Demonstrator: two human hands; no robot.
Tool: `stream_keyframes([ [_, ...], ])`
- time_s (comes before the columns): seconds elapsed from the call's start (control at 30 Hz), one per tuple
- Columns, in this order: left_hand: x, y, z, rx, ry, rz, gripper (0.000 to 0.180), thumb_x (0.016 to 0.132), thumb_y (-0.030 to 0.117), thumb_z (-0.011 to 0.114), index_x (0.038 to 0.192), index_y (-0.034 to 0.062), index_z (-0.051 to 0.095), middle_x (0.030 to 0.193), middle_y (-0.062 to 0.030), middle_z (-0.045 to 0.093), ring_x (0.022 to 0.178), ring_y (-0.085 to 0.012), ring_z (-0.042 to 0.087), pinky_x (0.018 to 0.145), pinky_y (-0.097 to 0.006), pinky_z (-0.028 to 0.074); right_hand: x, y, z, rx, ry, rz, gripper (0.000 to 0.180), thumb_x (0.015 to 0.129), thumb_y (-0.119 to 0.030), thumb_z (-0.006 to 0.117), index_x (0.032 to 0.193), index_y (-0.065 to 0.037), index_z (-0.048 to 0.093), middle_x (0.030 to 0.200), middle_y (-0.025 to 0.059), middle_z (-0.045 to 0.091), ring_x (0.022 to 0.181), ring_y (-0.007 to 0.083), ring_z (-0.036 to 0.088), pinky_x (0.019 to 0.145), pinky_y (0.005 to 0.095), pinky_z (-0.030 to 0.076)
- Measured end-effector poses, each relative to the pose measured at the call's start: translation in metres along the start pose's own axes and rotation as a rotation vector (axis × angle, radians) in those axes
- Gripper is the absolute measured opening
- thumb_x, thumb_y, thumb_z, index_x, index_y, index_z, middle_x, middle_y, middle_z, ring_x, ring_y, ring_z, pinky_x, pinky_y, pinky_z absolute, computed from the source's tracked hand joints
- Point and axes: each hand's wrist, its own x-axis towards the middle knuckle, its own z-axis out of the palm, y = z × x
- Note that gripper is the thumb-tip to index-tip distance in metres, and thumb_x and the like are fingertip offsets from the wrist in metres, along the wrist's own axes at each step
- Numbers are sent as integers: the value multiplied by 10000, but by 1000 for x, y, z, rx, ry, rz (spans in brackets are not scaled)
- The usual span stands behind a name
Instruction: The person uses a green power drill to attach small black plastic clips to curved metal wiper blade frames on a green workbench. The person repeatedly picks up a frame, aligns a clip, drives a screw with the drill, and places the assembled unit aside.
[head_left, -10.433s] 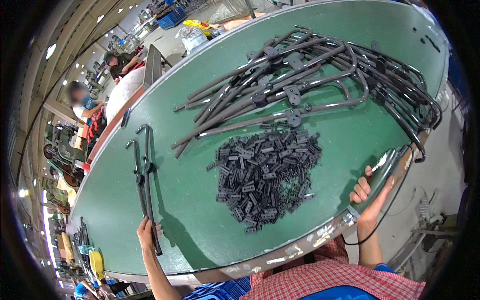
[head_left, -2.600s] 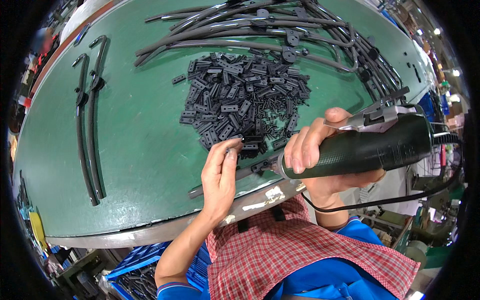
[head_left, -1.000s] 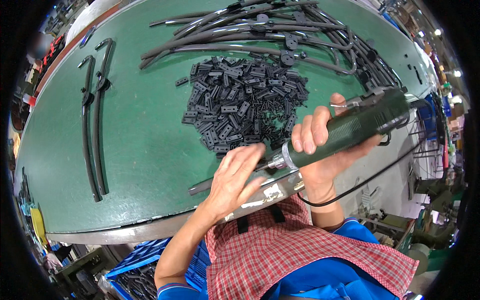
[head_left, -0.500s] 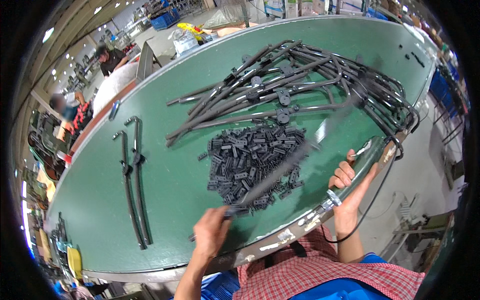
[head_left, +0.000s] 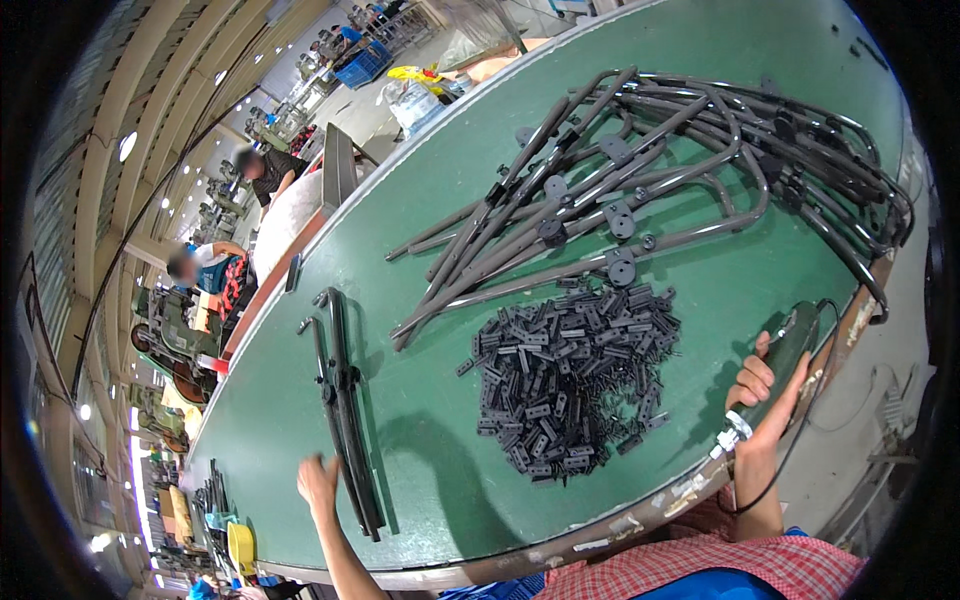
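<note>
The left hand (head_left: 318,485) is at the lower part of a small group of dark hook-ended tubes (head_left: 348,440), which lie side by side on the green surface (head_left: 420,380), at the person's left and well apart from everything else; its fingers look bent, but whether they grip or touch a tube it is not possible to tell. The right hand (head_left: 780,410) has its fingers wrapped around a dark green powered driver (head_left: 787,350), nose down toward the near edge. The likeliest trouble at the left is a poor hold: the tubes lie so close together that a careless pinch could drag a neighbour along or set one rolling. At the right, the cord (head_left: 834,330) loops down past the rim and might catch on the edge or the forearm if the tool were swung quickly — a tug there could twist the driver in the hand. Between the hands sits a loose pile of small black blocks (head_left: 535,400) with tiny screws (head_left: 625,400) at its right side; a tube swept low across it would probably scatter them. Beyond, the stack of bent tube frames (head_left: 620,222) is interlocked, so knocking one could shift several.
</note>
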Motion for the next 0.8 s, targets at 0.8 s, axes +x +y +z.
stream_keyframes([
  [0.8, 111, 374, -67, -1143, -733, 494, 285, 951, 253, 527, 891, -11, 614, 608, -10, 529, 500, -71, 459, 455, -240, 352, 2, 13, 10, 10, 161, 113, 647, 850, -699, 464, 1057, -100, 594, 610, -41, 411, 528, 81, 400, 515, 251, 360],
])
